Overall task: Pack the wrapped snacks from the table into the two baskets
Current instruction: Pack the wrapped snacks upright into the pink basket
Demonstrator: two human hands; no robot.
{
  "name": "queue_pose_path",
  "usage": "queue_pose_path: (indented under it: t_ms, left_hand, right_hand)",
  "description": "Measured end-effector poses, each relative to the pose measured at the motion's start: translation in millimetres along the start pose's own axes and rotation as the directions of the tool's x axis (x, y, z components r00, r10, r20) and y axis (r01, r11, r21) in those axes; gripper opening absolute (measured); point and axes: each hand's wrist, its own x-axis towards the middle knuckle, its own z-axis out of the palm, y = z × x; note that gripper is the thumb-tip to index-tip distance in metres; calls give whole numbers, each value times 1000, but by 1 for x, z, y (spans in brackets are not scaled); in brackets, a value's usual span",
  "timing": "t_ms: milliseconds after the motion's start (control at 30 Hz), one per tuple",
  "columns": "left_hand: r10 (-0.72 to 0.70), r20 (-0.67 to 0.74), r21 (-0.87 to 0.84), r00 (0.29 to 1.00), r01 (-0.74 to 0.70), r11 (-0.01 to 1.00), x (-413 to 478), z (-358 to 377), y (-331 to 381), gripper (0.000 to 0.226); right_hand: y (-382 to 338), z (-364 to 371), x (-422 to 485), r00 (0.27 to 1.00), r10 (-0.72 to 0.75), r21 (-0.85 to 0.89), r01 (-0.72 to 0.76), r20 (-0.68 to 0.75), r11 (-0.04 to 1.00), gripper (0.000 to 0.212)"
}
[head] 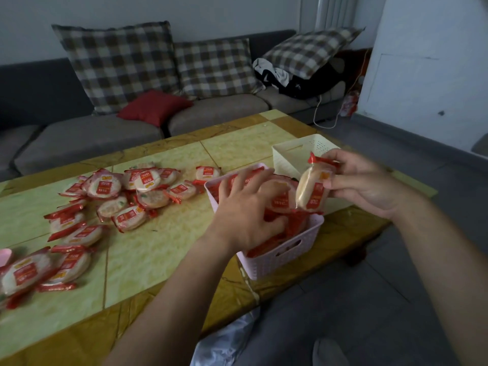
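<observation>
Down in the head view, the left hand (pixel 245 210) is reaching from the lower middle into the pink basket (pixel 280 257). Its fingers are lying splayed and bent over the red-and-white snack packets packed inside (pixel 280 199); whether it is gripping one, I cannot tell. The right hand (pixel 361 180) is coming in from the right and pinching a single wrapped rice cracker (pixel 314 191) between thumb and fingers. It is holding the cracker on edge above the pink basket's far right corner. The two hands are working close together but not touching. Just behind, a white basket (pixel 298 151) is standing on the bench (pixel 163 241), its corner meeting the pink one. A loose heap of packets (pixel 118 199) is lying spread across the left half of the yellow-green tiled bench. Beyond the bench, a grey sofa (pixel 87 138) is carrying plaid cushions (pixel 118 64), a red cushion (pixel 155 107) and a bundle of dark clothes (pixel 295 80). Grey floor tiles (pixel 422 260) are showing on the right.
</observation>
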Motion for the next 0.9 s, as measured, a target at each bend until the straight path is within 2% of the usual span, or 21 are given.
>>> queue_pose_path:
  t_ms: [67, 200, 333, 400, 533, 633, 733, 900]
  left_hand:
    - [13, 83, 23, 997, -14, 1000, 3, 6, -1, 76]
    - [-14, -20, 53, 1000, 15, 998, 9, 16, 4, 80]
    - [-85, -7, 82, 996, 85, 993, 15, 24, 19, 100]
    - [-111, -6, 61, 994, 111, 992, 17, 25, 17, 98]
    - [-135, -101, 27, 986, 138, 990, 19, 32, 13, 75]
    - [-140, -130, 31, 982, 145, 989, 21, 35, 14, 75]
    - [-142, -126, -9, 982, 142, 990, 20, 36, 13, 76]
    - [-132, -134, -35, 982, 128, 991, 18, 33, 12, 70]
  right_hand:
    - [5, -1, 0, 1000, 15, -6, -14, 25, 1000, 39]
    - [11, -2, 1, 997, -18, -235, 35, 77, 971, 33]
    - [14, -6, 1, 998, -11, -388, 35, 65, 921, 30]
    - [14, -7, 1, 997, 2, -448, 35, 82, 893, 30]
    - [15, 3, 3, 986, 104, -678, 13, 131, 735, 32]
    - [14, 15, 5, 983, 132, -827, 33, 129, 561, 28]
    - [7, 20, 4, 983, 116, -880, 72, 142, 469, 6]
    - [19, 33, 7, 993, 78, -950, 61, 89, 305, 10]
